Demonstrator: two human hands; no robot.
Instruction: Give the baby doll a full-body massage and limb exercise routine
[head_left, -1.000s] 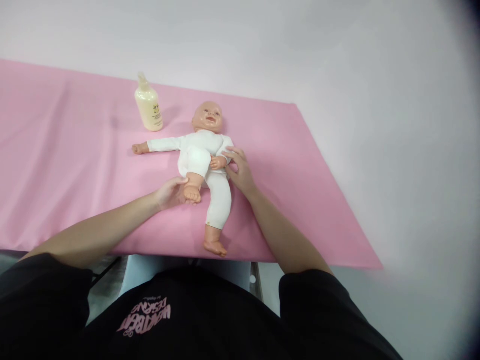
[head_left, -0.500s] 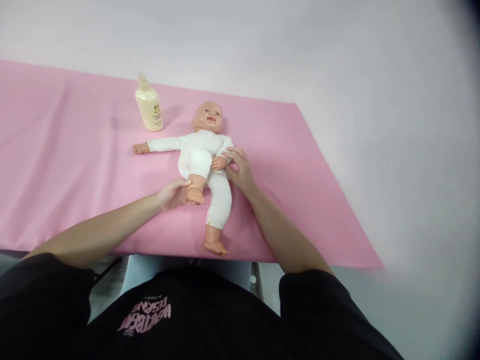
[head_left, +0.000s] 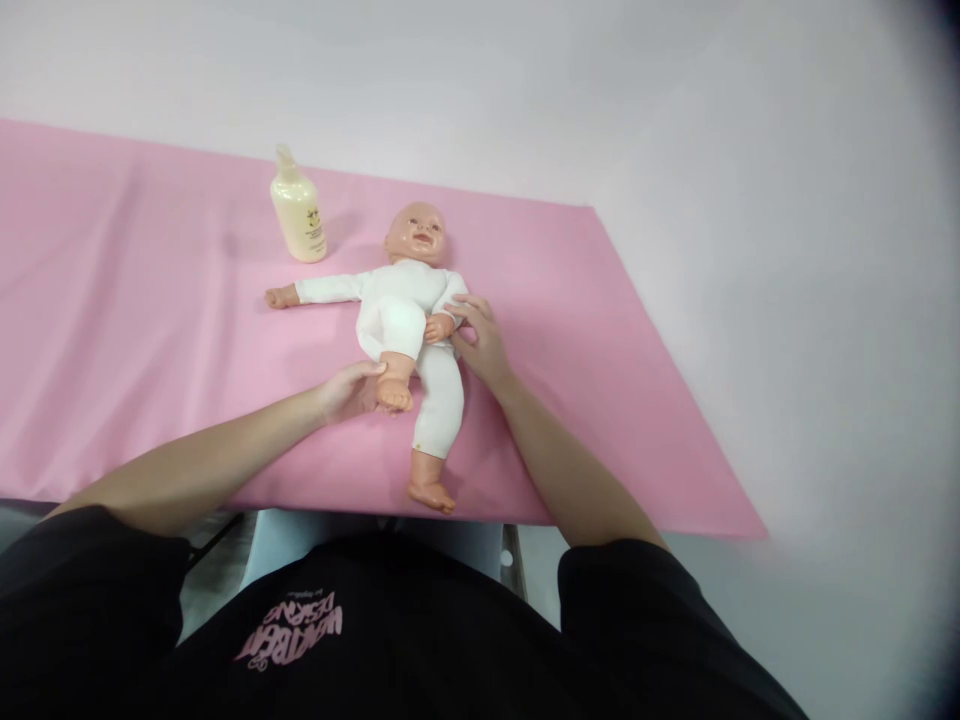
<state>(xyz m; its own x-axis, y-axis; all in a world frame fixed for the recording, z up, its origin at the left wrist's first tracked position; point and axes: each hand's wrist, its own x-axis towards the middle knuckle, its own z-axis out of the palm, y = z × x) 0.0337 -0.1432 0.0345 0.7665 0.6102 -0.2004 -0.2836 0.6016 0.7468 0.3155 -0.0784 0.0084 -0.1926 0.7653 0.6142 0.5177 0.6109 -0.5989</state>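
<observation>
A baby doll (head_left: 409, 285) with a white cloth body lies on its back on the pink cover, its bald head away from me. My left hand (head_left: 352, 392) is closed around the ankle of the doll's bent leg, thumb on top and the other fingers mostly hidden beneath. That leg is raised and folded toward the belly, while the other leg lies straight toward me. My right hand (head_left: 480, 340) grips the doll's bent arm near the wrist, holding it across the belly. The doll's other arm stretches out to the left.
A cream pump bottle (head_left: 300, 215) stands upright beyond the doll's outstretched arm. The pink cover (head_left: 570, 300) spreads over the table, with creases at the left. Its front edge runs close to my body, and a pale wall or floor lies beyond the far edge.
My left hand has shifted slightly to the right together with the doll's ankle and foot. My right hand and the rest of the doll look the same.
</observation>
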